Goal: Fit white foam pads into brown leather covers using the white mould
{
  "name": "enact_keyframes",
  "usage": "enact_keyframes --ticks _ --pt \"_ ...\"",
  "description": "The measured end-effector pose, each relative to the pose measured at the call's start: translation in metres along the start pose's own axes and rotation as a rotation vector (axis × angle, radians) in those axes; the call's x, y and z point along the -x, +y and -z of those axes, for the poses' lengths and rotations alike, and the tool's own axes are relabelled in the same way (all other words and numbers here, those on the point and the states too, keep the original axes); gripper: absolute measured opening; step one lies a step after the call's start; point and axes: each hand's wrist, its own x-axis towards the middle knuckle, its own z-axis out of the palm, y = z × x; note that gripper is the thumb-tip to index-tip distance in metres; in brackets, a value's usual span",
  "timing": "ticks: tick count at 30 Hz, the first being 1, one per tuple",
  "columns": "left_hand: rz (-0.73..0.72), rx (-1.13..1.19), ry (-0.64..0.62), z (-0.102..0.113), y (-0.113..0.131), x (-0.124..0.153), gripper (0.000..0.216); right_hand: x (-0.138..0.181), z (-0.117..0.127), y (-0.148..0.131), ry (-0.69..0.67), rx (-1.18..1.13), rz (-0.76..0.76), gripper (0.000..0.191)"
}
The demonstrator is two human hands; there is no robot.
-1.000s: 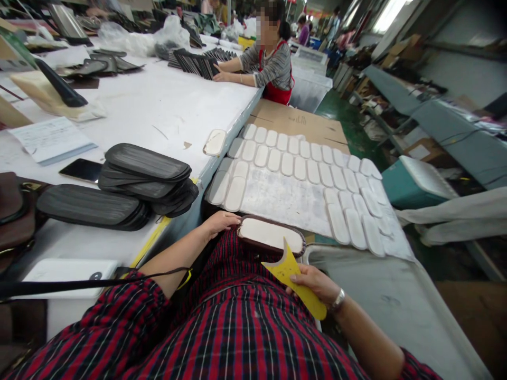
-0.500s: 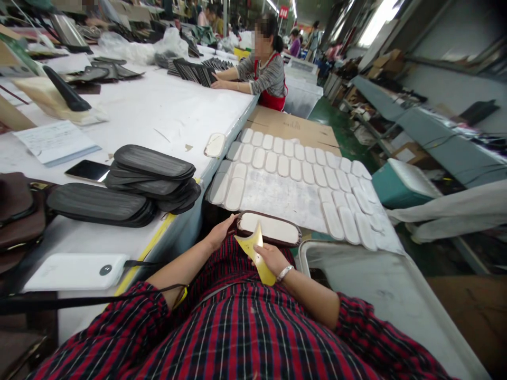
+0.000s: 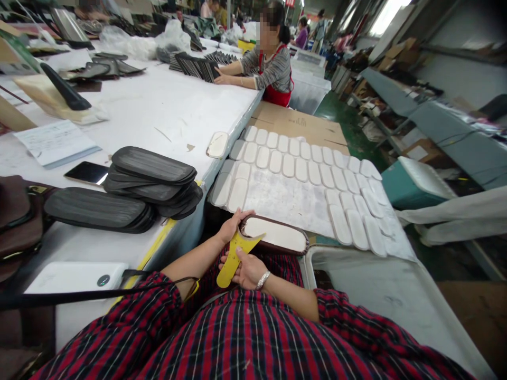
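On my lap lies a long oval brown leather piece (image 3: pixel 295 253) with a white oval board (image 3: pixel 273 232) set on it. My left hand (image 3: pixel 232 226) grips the left end of this leather piece, its fingers along the far edge. In my right hand (image 3: pixel 250 270) is a flat yellow scraper (image 3: pixel 227 269) with a curved, forked tip. The scraper's tip is over the left end of the leather and white board, near my left fingers; whether it presses on them I cannot tell.
White oval boards (image 3: pixel 301 170) lie in rows on a low table ahead. Stacked black oval pieces (image 3: pixel 152 166), a phone (image 3: pixel 87 172) and a white power bank (image 3: pixel 77 278) rest on the left table. A grey tub (image 3: pixel 380 295) stands at right; a co-worker (image 3: pixel 273 68) handles black pieces farther off.
My right hand has moved left and turned the scraper, bringing its forked tip to the leather piece's left end. The leather piece and my left hand have shifted slightly right in view.
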Motion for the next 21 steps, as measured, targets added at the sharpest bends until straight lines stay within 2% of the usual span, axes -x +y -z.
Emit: enact_keyframes --ticks 6,21 --pt "-0.064 -0.248 -0.046 -0.003 0.005 -0.003 0.057 -0.006 0.003 0.004 -0.002 -0.049 -0.028 0.030" --pt "-0.056 -0.597 0.055 -0.017 0.011 -0.004 0.052 0.000 0.004 0.002 -0.041 -0.087 -0.058 0.026"
